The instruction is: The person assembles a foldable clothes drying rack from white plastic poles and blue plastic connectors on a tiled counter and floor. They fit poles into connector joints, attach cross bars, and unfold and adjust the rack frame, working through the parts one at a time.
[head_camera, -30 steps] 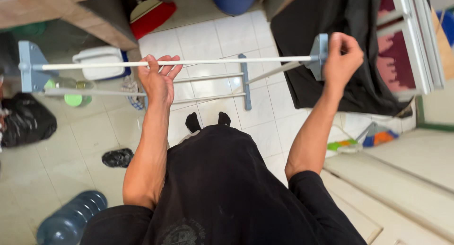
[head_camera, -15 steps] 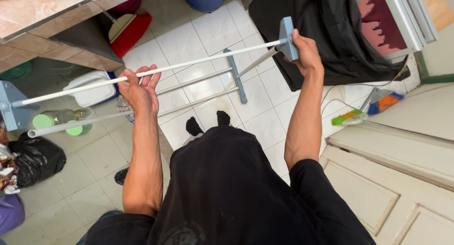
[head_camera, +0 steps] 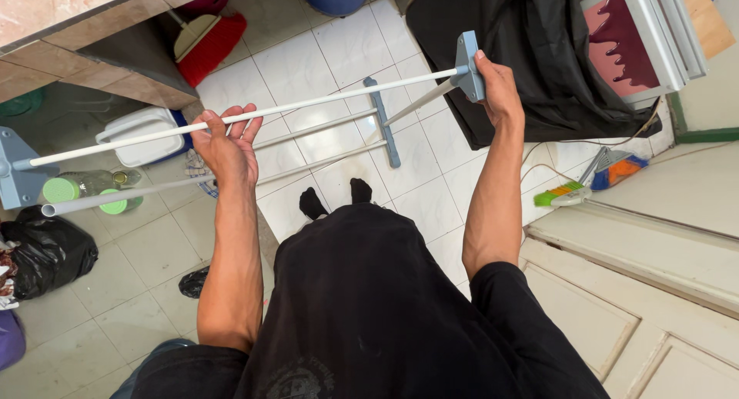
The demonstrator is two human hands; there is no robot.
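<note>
A drying rack of white rods and grey-blue plastic end pieces is held up in front of me over a white tiled floor. My left hand [head_camera: 224, 146] grips its top white rod [head_camera: 331, 99] from below, fingers curled over it. At the rod's right end, my right hand [head_camera: 496, 84] clasps the grey-blue end bracket [head_camera: 466, 62]. The rod slopes up from left to right. Lower rods [head_camera: 308, 129] and a grey-blue crossbar [head_camera: 382, 122] hang beneath, and another end piece [head_camera: 17, 176] shows at the far left. My feet in black socks [head_camera: 336, 198] stand below.
A stone counter [head_camera: 69, 18] runs along the upper left, with a red broom [head_camera: 209, 42] and white container [head_camera: 142, 133] under it. Black cloth [head_camera: 531, 52] drapes at upper right beside a framed panel [head_camera: 635, 41]. Black bag [head_camera: 45, 253] left, small brush [head_camera: 589, 182] and white door [head_camera: 639, 291] right.
The view has swung slightly; the rack's right end has come a little lower and nearer. Both hands keep the same hold on the rod and bracket.
</note>
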